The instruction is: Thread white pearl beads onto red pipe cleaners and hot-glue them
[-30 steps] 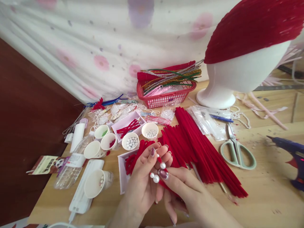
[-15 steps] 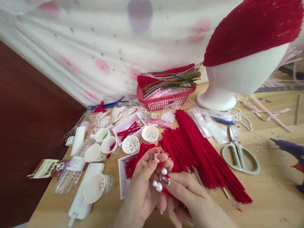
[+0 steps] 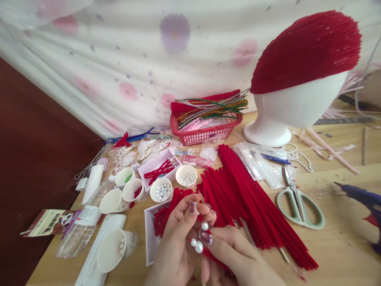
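My left hand (image 3: pixel 177 242) and my right hand (image 3: pixel 238 252) meet low in the middle of the head view, both closed around red pipe cleaners (image 3: pixel 218 263). White pearl beads (image 3: pixel 199 247) of different sizes sit on the ends of these stems. My left thumb and fingertips pinch a thin end with a small bead. The right thumb presses on a stem close to a larger pearl (image 3: pixel 204 226). Fingers hide part of the stems. Just behind the hands lie a lilac tray (image 3: pixel 149 238) of red pieces and a bundle of cut red pipe cleaners (image 3: pixel 218 194).
Paper cups of beads (image 3: pixel 161 190) stand to the left, near a plastic bottle (image 3: pixel 79 234). A red basket (image 3: pixel 205 133) is at the back. Right of the long red pipe cleaners (image 3: pixel 258 210) lie scissors (image 3: pixel 300 202) and a glue gun (image 3: pixel 361 198). A white mannequin head (image 3: pixel 297 103) wears a red cap.
The camera view has shifted, so the mannequin head sits lower and more of its cap shows. Both hands keep nearly the same grip on the beaded stems.
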`<state>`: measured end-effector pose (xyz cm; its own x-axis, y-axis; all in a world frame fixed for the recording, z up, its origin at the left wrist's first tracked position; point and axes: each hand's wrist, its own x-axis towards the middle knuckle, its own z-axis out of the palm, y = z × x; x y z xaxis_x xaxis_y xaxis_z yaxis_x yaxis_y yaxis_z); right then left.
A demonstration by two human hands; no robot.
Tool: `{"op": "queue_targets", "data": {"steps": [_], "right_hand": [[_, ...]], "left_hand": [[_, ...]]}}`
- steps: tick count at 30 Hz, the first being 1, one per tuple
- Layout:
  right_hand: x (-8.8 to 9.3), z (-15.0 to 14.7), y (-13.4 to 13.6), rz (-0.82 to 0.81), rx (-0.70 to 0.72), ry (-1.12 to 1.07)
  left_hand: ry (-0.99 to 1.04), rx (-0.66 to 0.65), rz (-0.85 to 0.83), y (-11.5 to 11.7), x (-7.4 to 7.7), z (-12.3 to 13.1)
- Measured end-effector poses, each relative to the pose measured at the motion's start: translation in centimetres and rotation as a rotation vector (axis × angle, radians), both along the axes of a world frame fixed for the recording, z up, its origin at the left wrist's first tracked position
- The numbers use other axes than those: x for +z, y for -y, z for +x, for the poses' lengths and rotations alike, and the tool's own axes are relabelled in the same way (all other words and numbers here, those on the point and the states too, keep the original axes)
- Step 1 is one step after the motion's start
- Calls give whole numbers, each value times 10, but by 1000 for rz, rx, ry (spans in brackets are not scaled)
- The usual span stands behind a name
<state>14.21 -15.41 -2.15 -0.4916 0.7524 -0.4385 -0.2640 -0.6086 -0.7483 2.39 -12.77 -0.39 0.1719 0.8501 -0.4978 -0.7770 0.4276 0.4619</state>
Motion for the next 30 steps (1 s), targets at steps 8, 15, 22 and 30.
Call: {"op": "queue_targets", "data": {"steps": [8, 15, 22, 30], "right_hand": [[-10, 0, -2, 23, 105, -31], [-7, 2, -4, 96, 114, -20], [-3, 5, -2, 181, 106, 32], [-10, 5, -1, 229, 98, 50]], "left_hand": [[-180, -66, 122, 0, -8, -11], [-352, -43, 190, 1, 1, -13], [-372, -28, 175, 4, 6, -10], [-511, -64, 263, 8, 1, -12]]}}
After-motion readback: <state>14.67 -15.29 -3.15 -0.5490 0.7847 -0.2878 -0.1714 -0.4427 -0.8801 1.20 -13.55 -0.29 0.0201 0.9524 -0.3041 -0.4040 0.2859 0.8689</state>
